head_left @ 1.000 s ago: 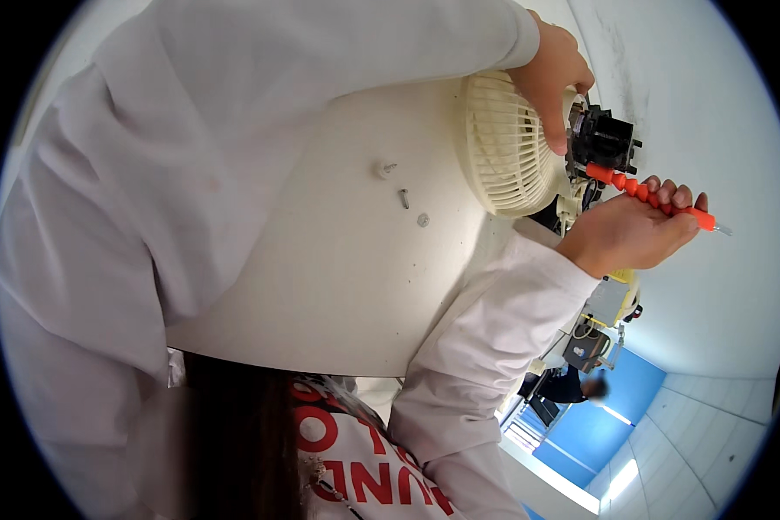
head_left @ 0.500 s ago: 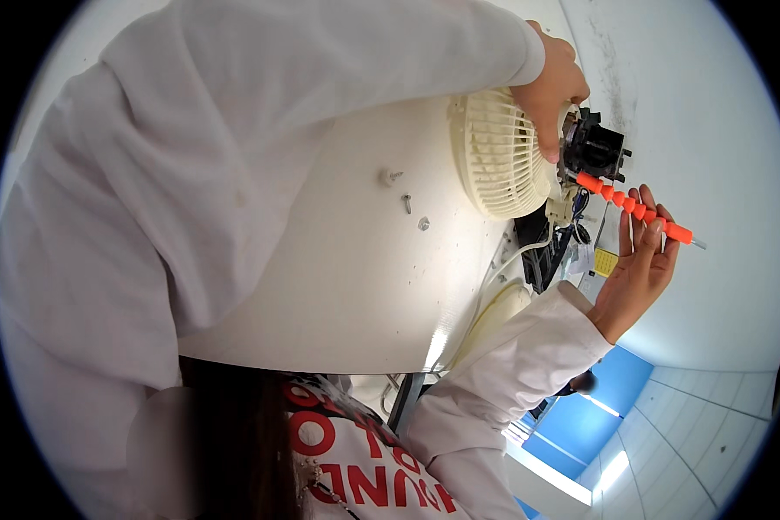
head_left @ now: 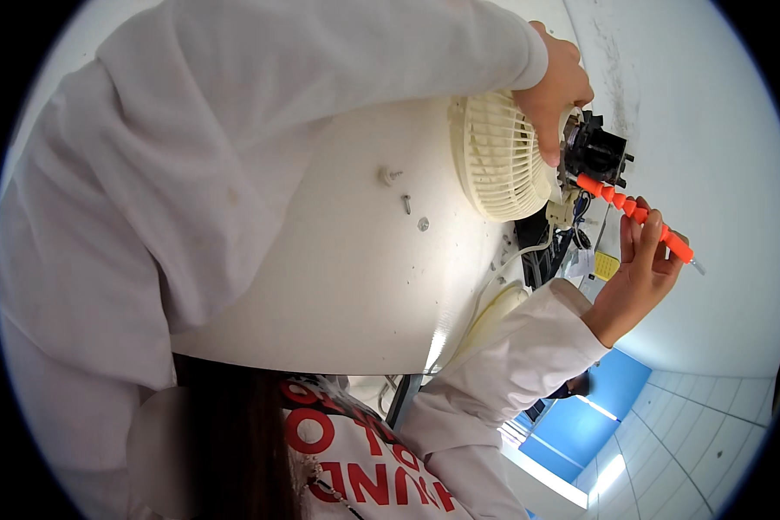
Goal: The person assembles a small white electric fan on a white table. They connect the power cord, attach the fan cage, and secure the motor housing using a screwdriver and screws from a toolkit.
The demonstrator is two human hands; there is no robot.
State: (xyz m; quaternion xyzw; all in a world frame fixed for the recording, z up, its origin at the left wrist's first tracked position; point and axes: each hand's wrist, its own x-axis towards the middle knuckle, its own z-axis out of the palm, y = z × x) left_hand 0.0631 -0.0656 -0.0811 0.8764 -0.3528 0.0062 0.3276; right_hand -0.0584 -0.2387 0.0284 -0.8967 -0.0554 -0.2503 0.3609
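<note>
My left hand [head_left: 556, 94] grips the back of a cream electric fan [head_left: 500, 160] with a slatted guard, its thumb pressed by the black motor [head_left: 596, 149]. In my right hand [head_left: 640, 279] is an orange flexible bit extension [head_left: 617, 198], built of bulging segments with a metal shank at its outer end. Thumb and fingers close round its lower part. The other end meets the motor side of the fan; what it touches there is hidden. A white cord runs from the fan near a cream block [head_left: 562, 211].
Loose screws [head_left: 406, 204] and a small round metal piece [head_left: 423, 224] lie on the white table [head_left: 364, 286]. Black items [head_left: 542, 260] and a yellow label [head_left: 606, 265] sit beyond the fan. A pale wall [head_left: 693, 199] rises close behind the motor.
My right fingers were spread with the orange extension resting against them; now they are closed round it. Its outer end has shifted slightly downward. The left hand has barely moved.
</note>
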